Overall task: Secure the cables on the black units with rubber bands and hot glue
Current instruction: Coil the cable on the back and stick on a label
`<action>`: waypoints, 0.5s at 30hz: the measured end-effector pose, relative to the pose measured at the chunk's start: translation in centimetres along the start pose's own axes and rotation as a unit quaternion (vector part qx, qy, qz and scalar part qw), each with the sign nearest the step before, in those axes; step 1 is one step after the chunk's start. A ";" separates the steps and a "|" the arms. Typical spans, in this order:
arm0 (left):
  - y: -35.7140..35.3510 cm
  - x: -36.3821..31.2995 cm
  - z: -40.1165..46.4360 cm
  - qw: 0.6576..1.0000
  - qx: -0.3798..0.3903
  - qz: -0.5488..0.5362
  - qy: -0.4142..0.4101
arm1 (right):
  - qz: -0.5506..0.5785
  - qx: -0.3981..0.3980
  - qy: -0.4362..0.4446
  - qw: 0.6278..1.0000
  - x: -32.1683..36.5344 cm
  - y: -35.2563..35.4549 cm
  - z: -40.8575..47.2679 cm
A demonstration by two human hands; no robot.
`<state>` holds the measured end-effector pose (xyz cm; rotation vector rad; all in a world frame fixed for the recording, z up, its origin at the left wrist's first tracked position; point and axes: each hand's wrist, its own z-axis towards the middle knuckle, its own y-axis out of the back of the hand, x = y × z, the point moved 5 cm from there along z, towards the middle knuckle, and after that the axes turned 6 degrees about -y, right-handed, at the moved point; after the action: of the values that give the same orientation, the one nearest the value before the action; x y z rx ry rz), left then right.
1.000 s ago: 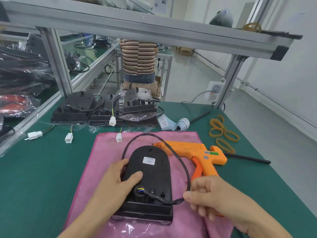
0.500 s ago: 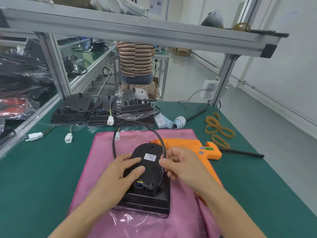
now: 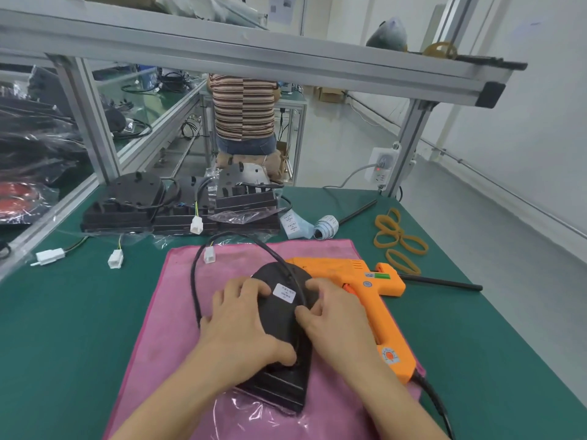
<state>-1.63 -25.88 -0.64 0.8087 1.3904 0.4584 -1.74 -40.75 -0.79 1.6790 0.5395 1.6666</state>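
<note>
A black unit (image 3: 282, 315) with a white label lies on a pink cloth (image 3: 178, 300) in front of me. Its black cable (image 3: 197, 281) loops out over the cloth's far-left part and ends in a white plug (image 3: 209, 255). My left hand (image 3: 241, 325) lies flat on the unit's left side. My right hand (image 3: 333, 315) presses the cable against the unit's right side with the fingertips. An orange hot glue gun (image 3: 362, 281) lies on the cloth just right of my right hand. Yellow rubber bands (image 3: 398, 238) lie further right on the green mat.
More black units (image 3: 178, 204) with cables and white plugs stand at the far edge of the mat. Paper label rolls (image 3: 325, 227) and a black rod (image 3: 441, 282) lie to the right. Aluminium frame posts and a shelf rise behind. A person in a striped shirt stands beyond the bench.
My right hand carried the cable from the unit's near right corner up onto its top. The cable loop swung from the right side over to the left.
</note>
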 end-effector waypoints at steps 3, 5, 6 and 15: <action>-0.1 0.6 -0.2 0.999 0.025 -0.028 0.016 | -0.023 -0.026 0.048 0.998 0.8 -0.5 -0.2; 0.0 0.8 -0.3 0.998 0.046 -0.048 0.021 | -0.021 -0.039 0.049 0.998 0.8 -0.8 -0.1; 0.1 0.9 -0.3 0.997 0.055 -0.051 0.017 | -0.023 -0.044 0.044 0.998 0.7 -1.0 0.0; 2.3 -0.5 4.6 0.975 -0.085 0.108 -0.176 | -0.142 -0.006 0.044 0.989 0.4 -1.5 1.5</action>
<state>3.15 -25.77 1.30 0.8576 0.9262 0.5644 0.05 -39.75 -1.43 1.4483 0.7724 1.5350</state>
